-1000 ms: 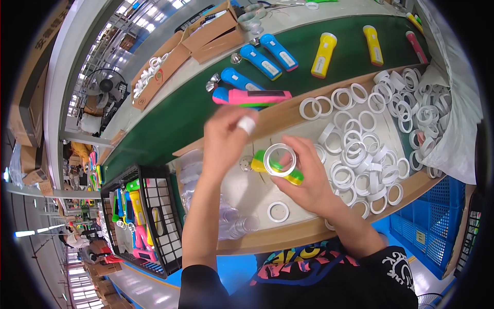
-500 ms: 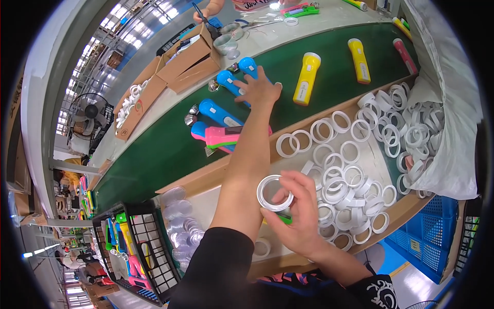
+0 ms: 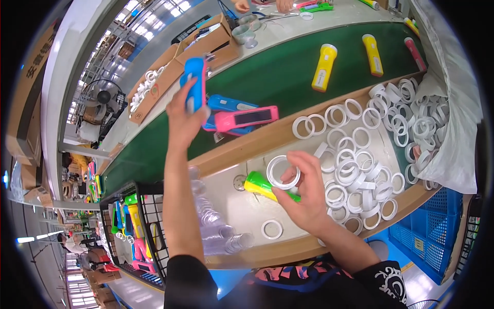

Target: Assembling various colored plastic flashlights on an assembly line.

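My left hand [image 3: 186, 121] is closed around a blue flashlight [image 3: 194, 85] with a pink edge, raised over the far left of the green belt. Whether a second flashlight is in that grip I cannot tell. Just right of it lie a blue flashlight [image 3: 231, 103] and a pink flashlight [image 3: 242, 119] with a dark panel, partly over another blue one. My right hand [image 3: 306, 201] pinches a white ring [image 3: 283, 172] between thumb and fingers above the tray. Behind that ring lies a green and yellow flashlight [image 3: 260, 184], partly hidden by the hand.
Many white rings [image 3: 347, 172] fill the right of the cardboard tray [image 3: 252, 140]; clear lens discs [image 3: 212, 219] lie at its left. Yellow flashlights [image 3: 324, 67] rest on the green belt [image 3: 288, 67]. A black crate [image 3: 154, 216] stands left, blue crates [image 3: 427, 232] right. Another person's hands show at the far edge.
My left hand has swung left and up from the belt, carrying a blue flashlight. My right hand keeps the white ring in nearly the same place. The green and yellow flashlight now shows more fully.
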Tool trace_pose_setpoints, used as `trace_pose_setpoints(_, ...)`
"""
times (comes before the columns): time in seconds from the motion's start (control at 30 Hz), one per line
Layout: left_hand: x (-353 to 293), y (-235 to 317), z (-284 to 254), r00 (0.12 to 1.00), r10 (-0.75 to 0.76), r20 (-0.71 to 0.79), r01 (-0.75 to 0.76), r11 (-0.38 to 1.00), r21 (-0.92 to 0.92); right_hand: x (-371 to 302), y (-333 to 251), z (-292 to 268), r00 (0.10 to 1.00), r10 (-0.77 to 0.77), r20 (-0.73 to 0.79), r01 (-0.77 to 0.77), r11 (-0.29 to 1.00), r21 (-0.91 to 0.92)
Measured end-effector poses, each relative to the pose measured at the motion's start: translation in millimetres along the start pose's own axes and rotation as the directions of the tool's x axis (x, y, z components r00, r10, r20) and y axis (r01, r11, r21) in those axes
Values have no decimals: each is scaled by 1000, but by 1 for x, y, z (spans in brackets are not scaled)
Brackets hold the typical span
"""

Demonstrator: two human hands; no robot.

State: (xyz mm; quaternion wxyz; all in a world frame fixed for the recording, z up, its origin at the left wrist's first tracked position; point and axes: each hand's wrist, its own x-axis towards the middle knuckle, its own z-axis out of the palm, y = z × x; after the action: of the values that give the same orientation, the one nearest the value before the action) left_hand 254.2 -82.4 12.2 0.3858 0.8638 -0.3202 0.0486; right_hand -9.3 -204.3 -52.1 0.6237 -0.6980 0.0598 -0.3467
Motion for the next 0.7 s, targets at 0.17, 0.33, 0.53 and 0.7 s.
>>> trace_pose_setpoints(0.17, -138, -10, -19, 999, -29, 12, 28, 997, 74, -7, 0, 12, 996, -62, 65, 64, 997, -34)
trace_pose_setpoints(0.33, -188, -8, 15, 999, 22, 24, -26, 984, 177, -14, -4, 18, 978, -124, 169, 132, 991, -39)
trace_pose_setpoints(0.53, -210, 47, -42, 970, -150, 193, 231, 822, -520, -19, 3, 14, 975, -135, 175, 153, 984, -94)
trace_pose_setpoints(0.7, -230, 99, -87, 936, -176, 305, 318, 796, -515, -17, -3, 10, 978, -59, 201, 75, 995, -72)
